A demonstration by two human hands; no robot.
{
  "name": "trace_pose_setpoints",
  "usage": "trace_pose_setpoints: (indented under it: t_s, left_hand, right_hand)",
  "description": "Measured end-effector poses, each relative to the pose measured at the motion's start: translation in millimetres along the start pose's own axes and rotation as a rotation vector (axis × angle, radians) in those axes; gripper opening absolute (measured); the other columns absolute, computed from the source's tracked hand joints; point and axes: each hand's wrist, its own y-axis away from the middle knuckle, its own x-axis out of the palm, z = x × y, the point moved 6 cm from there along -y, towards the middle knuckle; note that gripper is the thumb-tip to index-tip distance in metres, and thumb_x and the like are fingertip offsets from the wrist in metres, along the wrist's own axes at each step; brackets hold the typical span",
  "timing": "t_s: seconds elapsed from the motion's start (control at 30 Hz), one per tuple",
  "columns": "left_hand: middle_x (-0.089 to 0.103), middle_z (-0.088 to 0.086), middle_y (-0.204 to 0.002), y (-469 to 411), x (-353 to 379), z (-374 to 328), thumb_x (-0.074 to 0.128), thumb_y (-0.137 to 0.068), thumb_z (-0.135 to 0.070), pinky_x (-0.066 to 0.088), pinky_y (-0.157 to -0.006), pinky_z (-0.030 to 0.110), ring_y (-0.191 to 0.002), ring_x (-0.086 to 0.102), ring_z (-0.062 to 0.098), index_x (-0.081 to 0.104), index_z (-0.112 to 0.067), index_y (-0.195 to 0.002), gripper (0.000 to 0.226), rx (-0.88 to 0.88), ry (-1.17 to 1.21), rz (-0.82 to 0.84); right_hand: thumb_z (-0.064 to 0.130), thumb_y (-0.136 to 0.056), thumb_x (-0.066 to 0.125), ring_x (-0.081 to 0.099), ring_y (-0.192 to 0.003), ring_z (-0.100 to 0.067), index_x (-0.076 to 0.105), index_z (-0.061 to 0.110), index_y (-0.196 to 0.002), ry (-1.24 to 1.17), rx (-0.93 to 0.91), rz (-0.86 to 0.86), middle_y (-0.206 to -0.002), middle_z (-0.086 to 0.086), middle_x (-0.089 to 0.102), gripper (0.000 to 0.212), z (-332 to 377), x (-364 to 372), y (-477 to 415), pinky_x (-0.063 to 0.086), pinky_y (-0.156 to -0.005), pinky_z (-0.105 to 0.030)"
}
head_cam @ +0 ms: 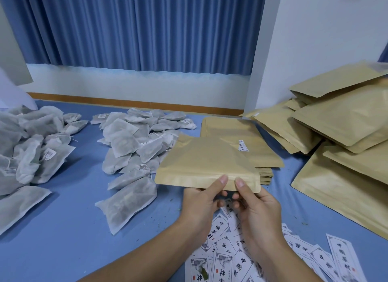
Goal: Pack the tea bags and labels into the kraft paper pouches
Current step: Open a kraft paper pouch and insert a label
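A flat kraft paper pouch (201,164) is held level above the blue table, near edge towards me. My left hand (201,199) pinches that near edge, thumb on top and fingers underneath. My right hand (254,204) pinches the same edge just to the right, thumb on top. White tea bags (134,147) lie heaped left of the pouch, with a second heap (27,147) at the far left. Printed paper labels (231,254) are scattered under and in front of my hands.
A stack of flat pouches (241,134) with a small white sticker lies behind the held pouch. Filled, puffed pouches (340,122) pile up at the right against a white wall. Blue curtains hang beyond the table's far edge.
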Motion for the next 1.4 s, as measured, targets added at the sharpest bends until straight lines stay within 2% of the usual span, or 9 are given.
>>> trace_pose_setpoints:
  t_s: [0.13,0.3,0.4,0.53,0.73,0.93,1.1,1.23,1.4]
  left_hand:
    - [0.061,0.01,-0.069,0.3,0.4,6.5,0.08,-0.082,-0.014,0.047,-0.054,0.027,-0.062,0.057,0.02,0.07,-0.003,-0.083,0.015,-0.014,-0.033,-0.028]
    - [0.059,0.01,-0.065,2.0,-1.3,12.0,0.079,-0.082,-0.01,0.048,-0.054,0.026,-0.055,0.056,0.018,0.073,-0.01,-0.07,0.013,-0.028,-0.051,-0.041]
    - [0.059,0.011,-0.071,0.8,-2.1,10.9,0.079,-0.082,-0.009,0.048,-0.056,0.025,-0.057,0.053,0.017,0.072,-0.003,-0.081,0.01,-0.035,-0.033,-0.033]
    - [0.06,0.012,-0.069,2.7,-2.1,10.1,0.078,-0.084,-0.014,0.046,-0.05,0.027,-0.058,0.059,0.019,0.075,-0.011,-0.076,0.009,-0.004,-0.022,-0.05]
    - [0.065,0.012,-0.074,4.7,-20.6,6.4,0.073,-0.089,-0.024,0.041,-0.047,0.028,-0.052,0.053,0.018,0.07,-0.008,-0.088,0.017,-0.031,0.037,-0.171]
    - [0.07,0.009,-0.083,8.0,-14.4,9.2,0.077,-0.084,-0.016,0.047,-0.05,0.027,-0.062,0.06,0.016,0.075,-0.01,-0.095,0.013,-0.026,0.031,-0.071]
    - [0.068,0.007,-0.084,7.2,-16.6,4.7,0.082,-0.072,-0.018,0.046,-0.05,0.026,-0.06,0.057,0.014,0.071,-0.009,-0.103,0.034,-0.007,0.049,-0.066]
    - [0.065,0.007,-0.076,9.1,-14.4,5.6,0.083,-0.071,-0.023,0.051,-0.058,0.027,-0.064,0.059,0.016,0.072,-0.006,-0.102,0.038,0.012,-0.029,-0.026]
    - [0.066,0.009,-0.08,8.6,-15.8,6.6,0.081,-0.079,-0.016,0.052,-0.063,0.027,-0.068,0.059,0.02,0.073,-0.004,-0.101,0.026,-0.004,-0.02,-0.031]
  right_hand:
    - [0.017,-0.078,0.08,0.053,-0.068,-0.028,0.072,0.002,-0.076,-0.062,0.046,-0.03,-0.066,-0.014,0.057,0.018,-5.8,-0.8,-0.9,0.046,-0.069,-0.04]
    - [0.012,-0.084,0.078,0.054,-0.055,-0.02,0.068,0.0,-0.076,0.024,0.064,-0.058,-0.062,-0.011,0.056,0.017,-9.7,-3.9,0.1,0.051,-0.056,-0.032]
    - [0.011,-0.086,0.076,0.052,-0.055,-0.019,0.069,0.001,-0.077,0.049,0.059,-0.055,-0.062,-0.01,0.054,0.015,-8.8,-4.3,-2.2,0.05,-0.063,-0.037]
    - [0.011,-0.084,0.078,0.051,-0.058,-0.023,0.069,0.001,-0.077,0.041,0.039,-0.048,-0.061,-0.011,0.054,0.015,-7.3,-3.9,-4.1,0.048,-0.066,-0.042]
    - [0.016,-0.083,0.08,0.048,-0.052,-0.018,0.07,0.009,-0.071,-0.006,0.053,-0.077,-0.061,-0.01,0.055,0.017,-4.4,-8.3,-3.9,0.044,-0.052,-0.028]
    - [0.012,-0.083,0.079,0.048,-0.054,-0.022,0.066,0.0,-0.073,0.059,0.084,0.003,-0.062,-0.015,0.056,0.02,-9.1,0.6,0.1,0.046,-0.059,-0.035]
    - [0.013,-0.081,0.08,0.047,-0.052,-0.018,0.068,0.005,-0.075,-0.01,0.103,0.002,-0.062,-0.012,0.056,0.015,-8.2,-1.3,-0.9,0.046,-0.052,-0.027]
    - [0.016,-0.075,0.084,0.049,-0.061,-0.023,0.067,0.004,-0.081,-0.013,0.124,0.031,-0.064,-0.011,0.056,0.022,-14.1,4.1,0.0,0.046,-0.067,-0.039]
    - [0.014,-0.076,0.084,0.046,-0.062,-0.025,0.07,0.005,-0.075,-0.02,0.131,0.017,-0.06,-0.009,0.051,0.017,-15.8,2.3,0.0,0.046,-0.078,-0.05]
